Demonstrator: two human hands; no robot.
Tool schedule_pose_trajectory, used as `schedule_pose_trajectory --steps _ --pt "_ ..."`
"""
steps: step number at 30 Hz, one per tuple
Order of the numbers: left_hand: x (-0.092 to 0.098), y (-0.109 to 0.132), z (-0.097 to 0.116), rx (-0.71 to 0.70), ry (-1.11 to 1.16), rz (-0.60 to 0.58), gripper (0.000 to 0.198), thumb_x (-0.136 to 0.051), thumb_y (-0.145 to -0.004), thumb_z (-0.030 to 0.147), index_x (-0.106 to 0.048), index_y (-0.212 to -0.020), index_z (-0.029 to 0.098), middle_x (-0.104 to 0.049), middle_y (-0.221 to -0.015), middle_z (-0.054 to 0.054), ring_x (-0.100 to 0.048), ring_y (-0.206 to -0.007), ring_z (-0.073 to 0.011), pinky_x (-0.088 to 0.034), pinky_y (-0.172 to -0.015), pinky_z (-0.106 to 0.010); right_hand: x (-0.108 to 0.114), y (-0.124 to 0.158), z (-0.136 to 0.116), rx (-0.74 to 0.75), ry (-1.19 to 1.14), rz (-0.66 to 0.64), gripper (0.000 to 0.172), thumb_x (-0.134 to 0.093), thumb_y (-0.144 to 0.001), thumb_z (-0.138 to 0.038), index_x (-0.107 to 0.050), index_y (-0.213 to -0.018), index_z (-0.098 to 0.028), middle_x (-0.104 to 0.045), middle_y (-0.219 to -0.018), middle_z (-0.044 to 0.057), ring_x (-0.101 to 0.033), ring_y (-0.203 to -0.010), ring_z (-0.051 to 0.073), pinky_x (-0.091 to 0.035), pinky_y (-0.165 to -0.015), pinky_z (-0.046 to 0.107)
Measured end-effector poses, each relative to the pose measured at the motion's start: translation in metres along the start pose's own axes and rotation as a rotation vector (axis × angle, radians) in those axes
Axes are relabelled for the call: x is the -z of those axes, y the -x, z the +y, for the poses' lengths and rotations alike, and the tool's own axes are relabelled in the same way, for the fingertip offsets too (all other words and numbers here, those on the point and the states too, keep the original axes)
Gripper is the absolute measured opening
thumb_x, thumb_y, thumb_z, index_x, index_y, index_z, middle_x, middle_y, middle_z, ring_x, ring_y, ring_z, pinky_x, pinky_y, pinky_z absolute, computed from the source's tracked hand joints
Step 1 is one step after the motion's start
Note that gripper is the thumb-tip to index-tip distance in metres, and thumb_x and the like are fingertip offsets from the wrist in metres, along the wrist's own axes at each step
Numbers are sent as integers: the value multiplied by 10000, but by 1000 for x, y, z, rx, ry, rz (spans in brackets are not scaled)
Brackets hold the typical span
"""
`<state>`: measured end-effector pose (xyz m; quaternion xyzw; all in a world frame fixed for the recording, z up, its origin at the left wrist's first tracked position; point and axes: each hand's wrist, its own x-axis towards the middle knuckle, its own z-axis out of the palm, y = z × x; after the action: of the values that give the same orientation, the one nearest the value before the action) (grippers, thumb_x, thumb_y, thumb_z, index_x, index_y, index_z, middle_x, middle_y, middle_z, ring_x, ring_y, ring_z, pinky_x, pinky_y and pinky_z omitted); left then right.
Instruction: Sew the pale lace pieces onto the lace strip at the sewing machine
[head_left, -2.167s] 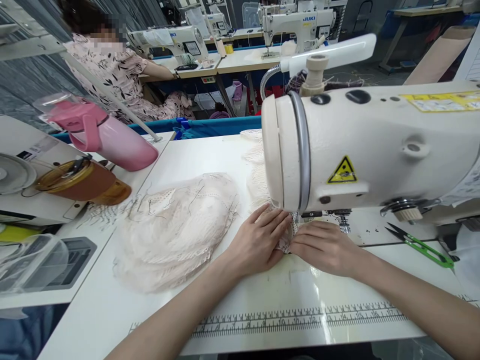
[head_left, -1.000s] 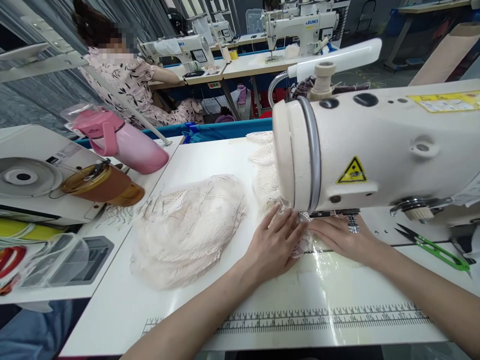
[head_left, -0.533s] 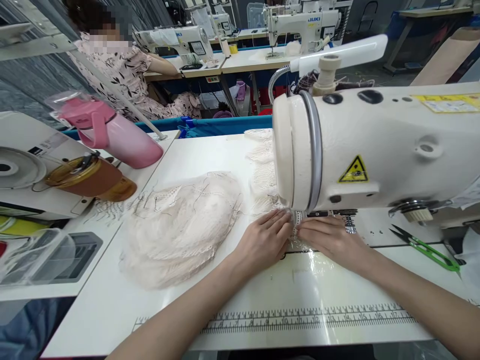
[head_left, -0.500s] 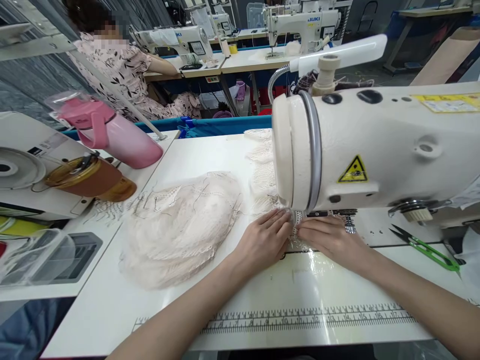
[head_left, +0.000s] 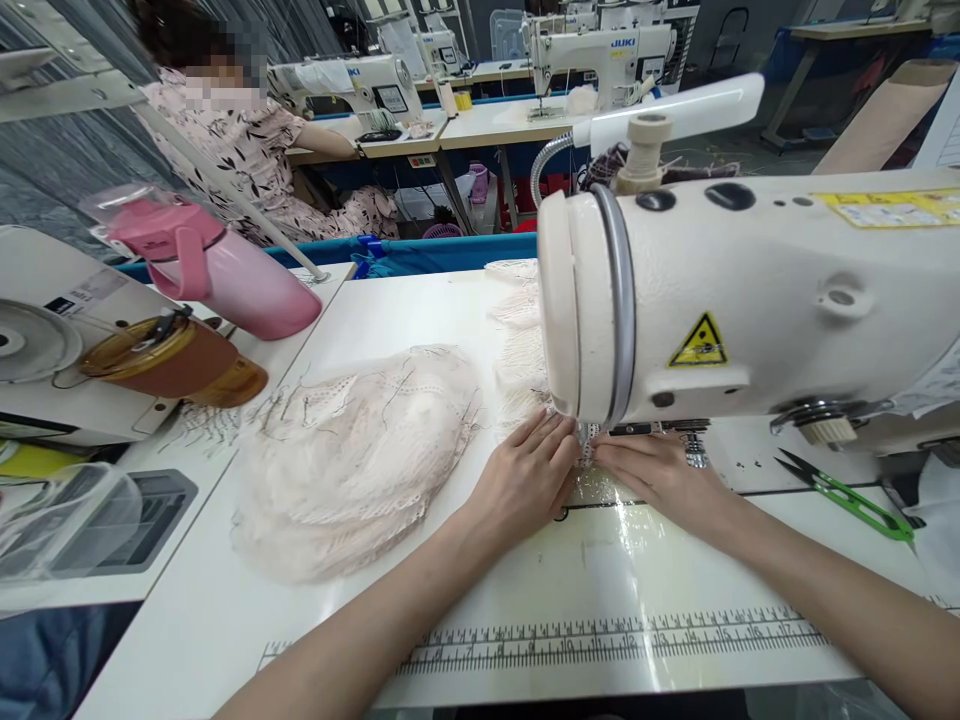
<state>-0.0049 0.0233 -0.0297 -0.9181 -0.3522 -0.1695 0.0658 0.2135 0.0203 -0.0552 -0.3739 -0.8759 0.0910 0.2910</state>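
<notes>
My left hand (head_left: 531,468) lies palm down on the sewing machine bed, with its fingers stretched forward over pale lace. From the other side, my right hand (head_left: 660,472) rests with its fingers extended toward the same spot. A narrow strip of lace trim (head_left: 587,440) shows between the fingertips, close under the head of the white sewing machine (head_left: 750,300). The needle is hidden behind the head. More gathered lace (head_left: 519,335) spreads out behind the left fingers. To the left a loose heap of pale lace fabric (head_left: 360,460) covers the table.
Green thread snips (head_left: 847,495) lie right of my right hand. A pink bottle (head_left: 225,260) and a brown cup (head_left: 176,360) stand at left, above a clear plastic box (head_left: 82,525). A printed ruler (head_left: 600,640) runs along the front edge. Another person (head_left: 232,150) sits beyond.
The view has shifted slightly, so the scene sits a little farther left. Both hands keep nearly the same pose at the lace; the heap lies as before.
</notes>
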Motion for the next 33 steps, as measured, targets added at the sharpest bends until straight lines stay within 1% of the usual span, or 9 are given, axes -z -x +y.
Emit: schedule_pose_trajectory --steps 4,7,10,13,15,22,28,30,33 --pt "-1 0 1 5 -21 -10 223 -401 -876 123 -566 -1023 97 -625 -1217 -151 -582 -1165 -261 -413 -1066 -420 0 -1 -1 -25 -6 1 259 -516 -914 -201 -652 -1131 -238 -691 -1103 45 -669 -963 178 -572 -885 376" --pt "-1 0 2 8 -27 -27 266 -418 -859 130 -557 -1082 87 -609 -1237 -158 -565 -1184 -273 -407 -1065 -434 1 -3 -4 -77 -22 22 257 -478 -931 -225 -663 -1108 -249 -711 -1007 29 -677 -911 168 -602 -791 337" --pt "-2 2 2 3 -35 -50 313 -430 -868 158 -543 -1152 94 -604 -1242 -154 -560 -1187 -280 -401 -1060 -463 4 -6 -9 -142 -43 41 286 -414 -955 -235 -675 -1069 -260 -717 -930 16 -678 -853 146 -599 -705 286" --pt "-2 3 1 -9 -45 -50 350 -430 -888 185 -533 -1212 104 -609 -1239 -148 -556 -1192 -286 -390 -1061 -485 9 -10 -11 -153 -27 28 274 -433 -944 -218 -692 -997 -288 -715 -909 2 -675 -817 149 -582 -739 312" --pt "-3 4 1 -14 -48 -43 368 -430 -892 190 -532 -1236 105 -613 -1237 -147 -550 -1200 -291 -383 -1062 -495 13 -13 -11 -142 -31 19 283 -430 -943 -213 -689 -993 -316 -715 -922 -4 -675 -830 157 -574 -751 334" --pt "-4 5 0 -29 -25 -26 384 -427 -905 202 -553 -1258 118 -606 -1264 -125 -554 -1193 -286 -360 -1080 -503 18 -14 -8 -170 -19 12 354 -398 -947 -202 -647 -1127 -377 -721 -966 -5 -685 -876 202 -580 -716 383" --pt "-4 4 1 -22 -34 -39 393 -460 -901 221 -550 -1274 132 -602 -1267 -127 -545 -1203 -289 -334 -1091 -518 5 3 6 -158 143 29 322 -503 -920 -330 -597 -1226 -360 -691 -1083 49 -672 -951 259 -581 -662 383" --pt "-4 4 1 -18 -36 -39 398 -467 -899 229 -547 -1277 132 -604 -1262 -128 -548 -1200 -291 -333 -1090 -522 -3 9 10 -167 169 42 334 -505 -918 -353 -587 -1242 -344 -687 -1083 59 -671 -946 259 -575 -636 367" --pt "-3 3 1 -13 -45 -34 391 -464 -903 238 -556 -1267 130 -609 -1254 -128 -550 -1196 -295 -341 -1084 -523 -13 16 16 -220 186 76 326 -472 -933 -346 -595 -1234 -322 -692 -1047 63 -669 -938 253 -570 -674 368"
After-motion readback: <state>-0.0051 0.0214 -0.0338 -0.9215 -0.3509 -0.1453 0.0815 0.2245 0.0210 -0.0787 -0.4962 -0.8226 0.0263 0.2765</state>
